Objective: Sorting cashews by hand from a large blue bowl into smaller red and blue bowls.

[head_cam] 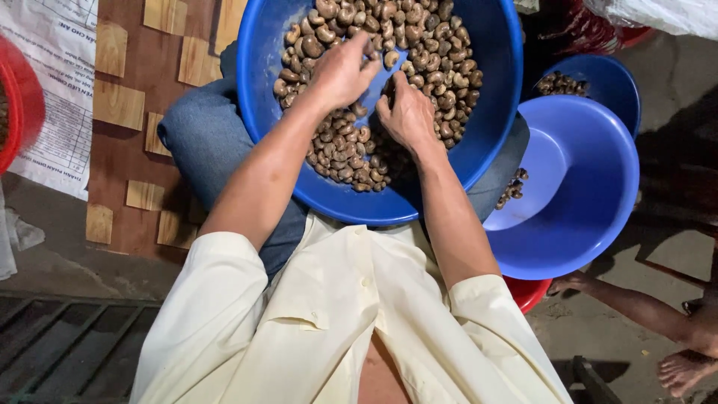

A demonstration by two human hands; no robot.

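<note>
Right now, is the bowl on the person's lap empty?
No, the big blue bowl is full of brown nuts, and both the left hand and the right hand are in them.

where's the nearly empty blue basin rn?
In the head view, the nearly empty blue basin sits at the person's right, tilted against the big blue basin of nuts on the lap, just in front of a smaller blue bowl.

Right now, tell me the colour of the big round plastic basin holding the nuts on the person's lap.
The big round plastic basin is blue, seen best in the head view.
</note>
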